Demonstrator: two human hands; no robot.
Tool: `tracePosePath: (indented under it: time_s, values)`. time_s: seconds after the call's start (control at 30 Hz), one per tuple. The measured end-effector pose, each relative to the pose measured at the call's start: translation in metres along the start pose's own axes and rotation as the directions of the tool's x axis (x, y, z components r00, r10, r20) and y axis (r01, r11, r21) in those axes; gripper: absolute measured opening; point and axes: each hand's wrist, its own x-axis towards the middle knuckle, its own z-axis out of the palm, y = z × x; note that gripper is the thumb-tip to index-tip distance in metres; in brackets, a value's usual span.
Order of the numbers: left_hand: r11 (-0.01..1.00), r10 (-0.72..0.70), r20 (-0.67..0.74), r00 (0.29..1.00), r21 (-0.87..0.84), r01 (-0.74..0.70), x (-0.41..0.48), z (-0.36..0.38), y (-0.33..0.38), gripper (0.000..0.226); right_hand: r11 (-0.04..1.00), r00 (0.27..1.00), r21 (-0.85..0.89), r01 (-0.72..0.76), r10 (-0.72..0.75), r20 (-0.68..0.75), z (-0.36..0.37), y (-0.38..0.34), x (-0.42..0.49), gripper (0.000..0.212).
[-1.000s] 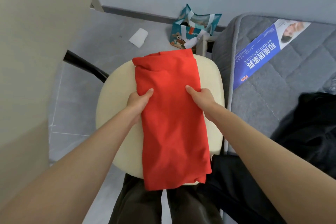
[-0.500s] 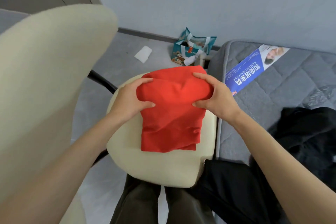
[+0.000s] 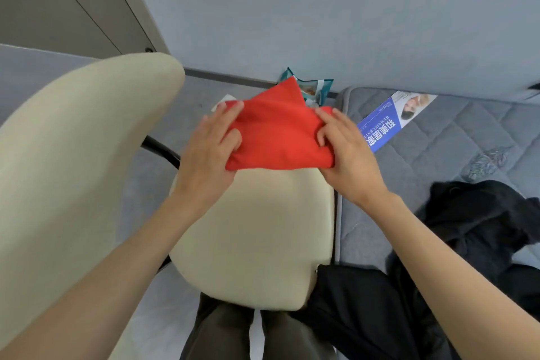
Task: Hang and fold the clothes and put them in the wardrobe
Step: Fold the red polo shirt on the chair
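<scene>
Filling the middle of the view is the cream chair seat [image 3: 257, 242], now bare over most of its surface. To the right of the seat lies the grey bed [image 3: 467, 161], and on it, close to the seat's right edge, a heap of black clothes [image 3: 482, 228] is not yet folded. The red garment [image 3: 280, 137], which one second ago lay long across the seat, is now a compact packet at the seat's far edge and seems lifted off it. The left hand [image 3: 210, 152] and the right hand [image 3: 347, 155] each clamp one side of it. I judge the folding of this piece finished; carrying it to the wardrobe should come next.
</scene>
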Motion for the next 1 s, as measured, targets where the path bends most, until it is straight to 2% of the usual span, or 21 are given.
tracePosePath:
  time_s: [0.07, 0.1, 0.13, 0.17, 0.23, 0.33, 0.4, 0.43, 0.47, 0.53, 0.57, 0.63, 0.7, 0.77, 0.8, 0.83, 0.87, 0.93, 1.0]
  values:
    - [0.999, 0.034, 0.234, 0.972, -0.013, -0.032, -0.018, 0.019, -0.006, 0.03, 0.998, 0.975, -0.036, -0.057, 0.063, 0.212, 0.017, 0.009, -0.016, 0.036]
    - [1.0, 0.006, 0.356, 0.934, -0.025, 0.003, -0.029, 0.03, -0.009, 0.045, 0.995, 0.943, -0.06, -0.075, 0.09, 0.321, 0.026, 0.013, -0.027, 0.044]
    - [0.996, -0.027, 0.466, 0.885, -0.059, 0.062, -0.041, 0.038, -0.01, 0.054, 0.993, 0.901, -0.066, -0.094, 0.113, 0.418, 0.035, 0.017, -0.039, 0.044]
    - [0.986, -0.052, 0.539, 0.841, -0.108, 0.13, -0.054, 0.045, -0.01, 0.052, 0.991, 0.858, -0.051, -0.125, 0.134, 0.496, 0.043, 0.019, -0.051, 0.036]
    - [0.954, -0.065, 0.625, 0.778, -0.19, 0.232, -0.076, 0.055, -0.007, 0.035, 0.973, 0.765, -0.011, -0.231, 0.188, 0.616, 0.055, 0.021, -0.073, 0.029]
    - [0.829, -0.201, 0.68, 0.705, -0.266, 0.492, -0.094, 0.065, -0.011, 0.038, 0.9, 0.698, 0.073, -0.43, 0.279, 0.66, 0.065, 0.025, -0.088, 0.036]
    - [0.673, -0.315, 0.684, 0.658, -0.328, 0.663, -0.097, 0.067, -0.015, 0.035, 0.795, 0.674, 0.146, -0.589, 0.383, 0.631, 0.066, 0.029, -0.084, 0.042]
    - [0.577, -0.381, 0.676, 0.63, -0.359, 0.734, -0.096, 0.069, -0.018, 0.034, 0.708, 0.656, 0.211, -0.674, 0.442, 0.612, 0.065, 0.031, -0.079, 0.044]
    - [0.477, -0.45, 0.655, 0.607, -0.398, 0.784, -0.093, 0.071, -0.021, 0.03, 0.601, 0.641, 0.304, -0.739, 0.491, 0.59, 0.065, 0.033, -0.074, 0.046]
    - [0.306, -0.576, 0.61, 0.545, -0.457, 0.835, -0.081, 0.077, -0.025, 0.016, 0.378, 0.625, 0.506, -0.775, 0.573, 0.53, 0.07, 0.039, -0.061, 0.043]
    - [0.272, -0.624, 0.579, 0.525, -0.469, 0.84, -0.074, 0.082, -0.026, 0.021, 0.295, 0.608, 0.566, -0.77, 0.609, 0.509, 0.073, 0.041, -0.055, 0.041]
    - [0.264, -0.675, 0.531, 0.513, -0.475, 0.839, -0.058, 0.093, -0.025, 0.033, 0.206, 0.573, 0.604, -0.77, 0.641, 0.511, 0.084, 0.042, -0.043, 0.047]
    - [0.197, -0.674, 0.55, 0.493, -0.509, 0.838, -0.048, 0.108, -0.022, 0.039, 0.209, 0.57, 0.59, -0.78, 0.627, 0.531, 0.099, 0.04, -0.036, 0.062]
    - [0.125, -0.681, 0.588, 0.437, -0.494, 0.86, -0.041, 0.124, -0.019, 0.05, 0.291, 0.589, 0.55, -0.783, 0.632, 0.504, 0.115, 0.04, -0.037, 0.071]
    - [0.135, -0.701, 0.582, 0.412, -0.459, 0.878, -0.039, 0.13, -0.019, 0.05, 0.337, 0.602, 0.533, -0.776, 0.648, 0.466, 0.122, 0.041, -0.039, 0.069]
    - [0.179, -0.726, 0.55, 0.413, -0.429, 0.885, -0.037, 0.136, -0.019, 0.045, 0.381, 0.615, 0.519, -0.765, 0.669, 0.417, 0.128, 0.043, -0.04, 0.063]
    - [0.256, -0.751, 0.487, 0.446, -0.407, 0.877, -0.036, 0.14, -0.019, 0.038, 0.426, 0.631, 0.503, -0.752, 0.686, 0.363, 0.131, 0.044, -0.042, 0.057]
    - [0.43, -0.766, 0.332, 0.551, -0.373, 0.822, -0.034, 0.142, -0.018, 0.027, 0.532, 0.675, 0.448, -0.718, 0.69, 0.262, 0.136, 0.047, -0.042, 0.047]
    - [0.549, -0.756, 0.23, 0.613, -0.289, 0.784, -0.039, 0.144, -0.018, 0.03, 0.615, 0.724, 0.416, -0.67, 0.665, 0.182, 0.138, 0.047, -0.044, 0.04]
